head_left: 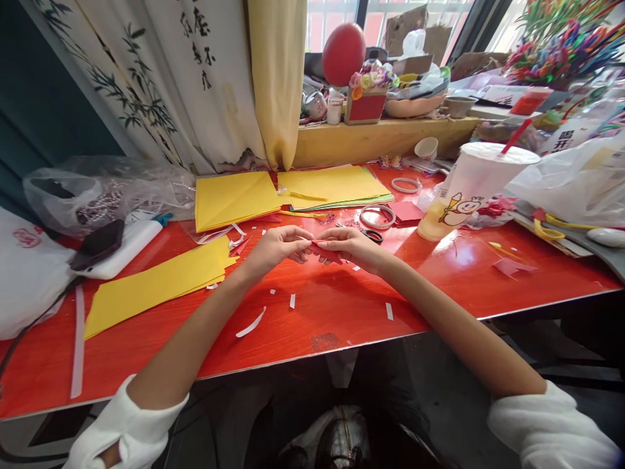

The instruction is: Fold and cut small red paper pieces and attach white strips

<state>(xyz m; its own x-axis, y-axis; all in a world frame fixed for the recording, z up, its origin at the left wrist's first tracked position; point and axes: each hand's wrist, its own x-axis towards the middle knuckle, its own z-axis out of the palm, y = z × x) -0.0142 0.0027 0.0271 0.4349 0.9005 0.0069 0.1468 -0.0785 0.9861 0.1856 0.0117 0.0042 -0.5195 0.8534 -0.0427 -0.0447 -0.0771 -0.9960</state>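
Over the middle of the red table [351, 312], a small piece of red paper [328, 254] is pinched between both hands. My left hand [283, 249] closes on its left end with thumb and fingertips. From the other side, my right hand [352, 249] grips it, thumb on top. Parts of the paper are hidden by the fingers. Just behind my right hand lie scissors [372, 236], partly covered by it. Yellow paper sheets [234, 198] are stacked behind my left hand, and a cut yellow stack [161, 283] lies to its left.
White paper scraps [251, 324] are scattered near the front edge. Tape rolls [377, 217] and a tall drink cup [471, 189] with a red straw stand at right. A phone [100, 244] rests on a white box at left. Clutter and a red balloon [344, 54] fill the windowsill.
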